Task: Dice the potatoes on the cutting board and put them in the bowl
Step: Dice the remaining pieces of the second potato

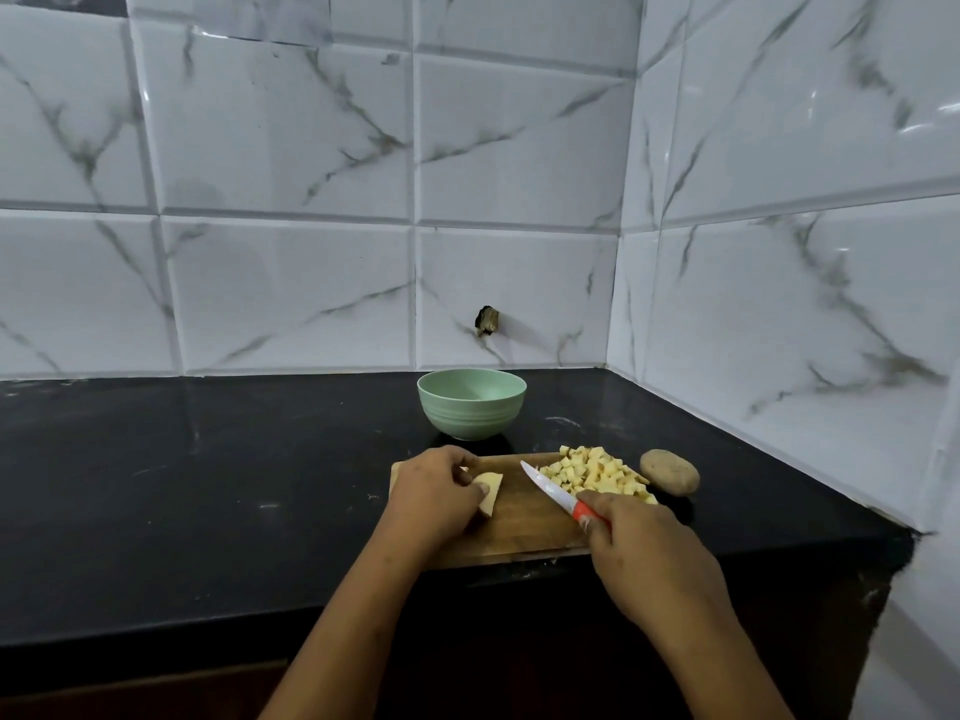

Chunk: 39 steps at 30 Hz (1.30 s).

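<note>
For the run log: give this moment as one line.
left hand: holds potato piece on cutting board | right hand: grips knife | diced pile: on board | bowl: no dice visible | whole potato: beside board

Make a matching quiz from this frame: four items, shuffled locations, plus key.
1. bowl
2. whole potato
3. diced pile
4. knife

A. gripped by the right hand
B. on the counter, right of the cutting board
C. on the counter behind the board
D. on the board's right side

Pairs: 1-C, 2-B, 3-D, 4-A
</note>
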Available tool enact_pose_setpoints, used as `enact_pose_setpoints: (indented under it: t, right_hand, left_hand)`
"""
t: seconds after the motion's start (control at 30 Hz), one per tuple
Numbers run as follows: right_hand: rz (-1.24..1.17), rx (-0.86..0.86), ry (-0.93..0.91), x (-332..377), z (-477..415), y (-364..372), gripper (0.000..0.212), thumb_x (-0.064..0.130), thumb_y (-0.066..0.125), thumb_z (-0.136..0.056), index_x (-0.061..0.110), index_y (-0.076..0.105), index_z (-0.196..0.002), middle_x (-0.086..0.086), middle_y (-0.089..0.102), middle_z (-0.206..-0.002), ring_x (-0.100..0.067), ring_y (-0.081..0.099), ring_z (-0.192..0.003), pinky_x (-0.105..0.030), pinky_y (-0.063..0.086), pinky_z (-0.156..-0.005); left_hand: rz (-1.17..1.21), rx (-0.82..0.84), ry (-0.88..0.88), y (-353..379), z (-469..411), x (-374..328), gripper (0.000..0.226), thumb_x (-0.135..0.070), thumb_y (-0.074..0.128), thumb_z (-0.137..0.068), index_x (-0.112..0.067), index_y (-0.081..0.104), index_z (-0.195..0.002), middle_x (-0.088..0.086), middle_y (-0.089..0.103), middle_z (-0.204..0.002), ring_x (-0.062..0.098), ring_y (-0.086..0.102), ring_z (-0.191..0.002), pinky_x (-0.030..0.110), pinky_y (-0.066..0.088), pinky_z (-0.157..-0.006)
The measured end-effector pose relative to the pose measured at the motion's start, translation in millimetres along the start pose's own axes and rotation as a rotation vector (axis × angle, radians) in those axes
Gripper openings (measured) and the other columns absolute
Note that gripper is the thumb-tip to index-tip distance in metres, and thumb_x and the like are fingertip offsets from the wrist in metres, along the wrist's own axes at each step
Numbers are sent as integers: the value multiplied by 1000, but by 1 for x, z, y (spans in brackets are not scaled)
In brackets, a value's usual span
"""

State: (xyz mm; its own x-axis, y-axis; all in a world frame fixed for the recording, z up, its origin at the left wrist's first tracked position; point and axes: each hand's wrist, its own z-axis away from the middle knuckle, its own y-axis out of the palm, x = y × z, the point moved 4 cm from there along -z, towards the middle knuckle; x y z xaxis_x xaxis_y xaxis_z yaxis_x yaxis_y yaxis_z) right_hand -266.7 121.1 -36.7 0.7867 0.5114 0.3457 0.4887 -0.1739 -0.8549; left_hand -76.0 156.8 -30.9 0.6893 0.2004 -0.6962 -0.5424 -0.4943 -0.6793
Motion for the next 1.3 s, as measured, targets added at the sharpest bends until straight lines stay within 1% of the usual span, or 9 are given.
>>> enact_pose_setpoints:
  t: [0.13,0.3,0.43,0.53,0.63,0.73,0.9,1.13,1.3]
  right_hand:
    - [-15,2,-13,3,4,2,36,36,35,-102,39,46,-137,13,63,-114,-2,49,-78,-16,40,-58]
    - [-45,-36,-41,9,11,-1,40,36,34,-103,40,38,-142,15,61,-117,0,49,-79,-12,40,-59]
    - [-23,-35,-76,21,8,-6,44,34,33,-102,41,32,-145,13,61,-117,-2,53,-88,-17,41,-63]
    - [12,-10,-94,29,4,-8,42,33,36,-101,39,38,-142,10,62,-117,-8,59,-98,-22,46,-70]
    - [56,7,-97,31,-7,-8,34,31,37,-101,34,51,-132,7,64,-110,-11,60,-90,-25,46,-68]
    - [85,38,-109,34,-17,-8,30,31,38,-101,32,58,-123,6,63,-100,-11,55,-79,-24,41,-59]
    - [150,64,-129,42,-24,-13,29,30,41,-99,32,62,-119,3,64,-106,-17,61,-89,-26,40,-61]
    - [265,113,-168,59,-34,-21,24,22,49,-95,27,63,-114,-1,65,-104,-22,62,-93,-29,39,-65]
    - [373,146,-241,79,-34,-30,17,20,55,-92,18,63,-107,-3,62,-103,-22,46,-78,-30,35,-64]
  left_hand:
    - [57,74,-30,-2,4,-5,19,-19,58,-94,-19,68,-110,-5,66,-84,7,63,-79,19,50,-75]
    - [-114,120,51,-14,5,-3,34,-26,74,-80,-31,66,-112,-12,59,-116,7,54,-99,19,42,-87]
    - [-264,154,76,0,4,-2,44,-41,69,-82,-32,60,-124,-9,55,-127,10,51,-112,24,39,-94]
    - [-353,-8,114,10,2,-3,44,-52,62,-84,-36,59,-125,-12,58,-124,8,50,-114,21,37,-85]
    - [-346,-109,101,17,0,0,42,-58,59,-83,-37,63,-119,-12,63,-116,10,53,-110,27,43,-89]
    - [-304,-98,90,21,-1,3,35,-58,57,-84,-38,66,-111,-11,64,-109,13,52,-110,34,44,-91]
    - [-343,-125,110,21,0,4,29,-57,53,-87,-38,67,-104,-11,62,-106,14,46,-113,31,36,-87]
    - [-351,-66,86,21,2,2,37,-55,50,-89,-38,58,-122,-9,57,-127,16,36,-126,34,30,-97]
    - [-350,-72,71,19,6,1,37,-55,50,-90,-37,60,-121,-7,58,-124,16,36,-126,35,29,-97]
